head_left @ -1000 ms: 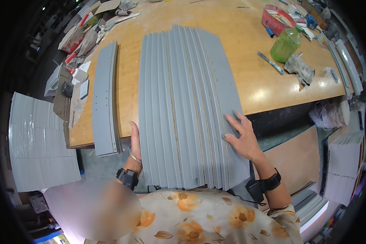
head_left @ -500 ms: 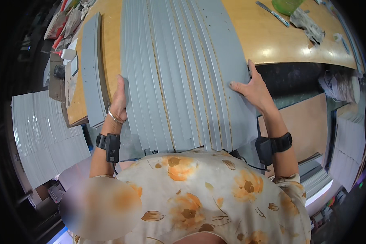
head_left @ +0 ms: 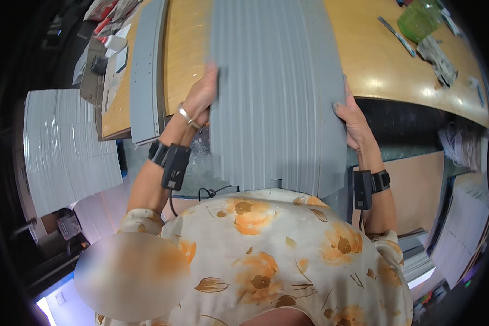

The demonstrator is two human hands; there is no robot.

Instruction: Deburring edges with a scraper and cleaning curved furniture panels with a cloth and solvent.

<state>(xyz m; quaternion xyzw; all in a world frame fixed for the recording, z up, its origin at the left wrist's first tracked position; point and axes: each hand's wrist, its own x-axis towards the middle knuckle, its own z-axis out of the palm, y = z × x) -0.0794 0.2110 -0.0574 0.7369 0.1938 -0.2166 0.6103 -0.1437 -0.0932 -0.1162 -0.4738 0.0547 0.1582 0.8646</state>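
The wooden table (head_left: 364, 60) spreads ahead of both hands, its near edge curving just beyond them. A stack of grey ribbed panels (head_left: 277, 92) lies on it and overhangs that edge toward the person, and this is what both hands have hold of. The left hand (head_left: 201, 98) clasps the stack's left edge, its grip narrow, fingers curled around the rim with the thumb side against the panel face. The right hand (head_left: 350, 117) holds the right edge in the same way, grip closed on the rim, fingertips pressed onto the top sheet (the thumb is hidden under the stack, so how deep it reaches cannot be told).

Well to the left of the left hand, below table level, sits a pile of pale grey sheets (head_left: 65, 146). Just left of that hand, on the table, lies a separate long grey strip with small holes (head_left: 146, 70), apart from the held stack with bare wood between them. Far ahead and to the right of the right hand stand a green translucent container (head_left: 418, 19) and a thin dark tool (head_left: 395, 35). Each forearm carries a black wrist device: one at the left (head_left: 171, 160), one at the right (head_left: 367, 185).
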